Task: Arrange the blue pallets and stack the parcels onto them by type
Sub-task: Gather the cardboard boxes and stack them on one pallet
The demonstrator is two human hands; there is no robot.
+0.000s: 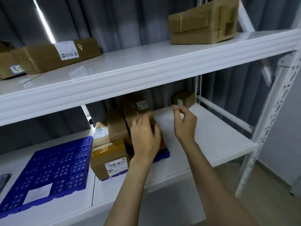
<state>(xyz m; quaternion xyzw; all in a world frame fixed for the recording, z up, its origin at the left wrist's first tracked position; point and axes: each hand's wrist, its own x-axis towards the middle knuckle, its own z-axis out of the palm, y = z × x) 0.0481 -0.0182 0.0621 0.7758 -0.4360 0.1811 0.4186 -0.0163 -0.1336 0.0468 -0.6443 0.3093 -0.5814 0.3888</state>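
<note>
At the centre of the frame, on the white lower shelf (211, 136), a tall brown cardboard box (138, 111) is held by the left hand (145, 139). The fingers (138, 123) are laid over its near top edge and the thumb is set against its right side, so the box is clamped, apparently to be steadied or squared against its neighbours. It is stood on a loaded blue perforated plastic pallet (163, 155), of which only the near edge is seen. A squat brown cardboard box with a white barcode label (109, 162) is packed in at that pallet's near left.

Right of centre, the right hand (184, 123) is held in the air above bare shelf. Its fingers are loosely curled, forefinger and thumb nearly meeting, with nothing seen between them. It is judged to be free for the small brown cardboard parcel (184, 98), which is set at the back just beyond it, untouched and off any pallet.

At the lower left a second blue perforated pallet (48, 173) is laid flat with only a white patch on it; room for another type is kept there. A long brown labelled carton (61, 54) at upper left and a taped brown bundle (203, 22) at upper right are left on the upper shelf (146, 74).

The upper shelf's front lip hangs close over the stacked boxes, so little headroom is offered; a lift is best drawn outward first. Open shelf is left between the loaded pallet and the white perforated post (268, 119) at the right.
</note>
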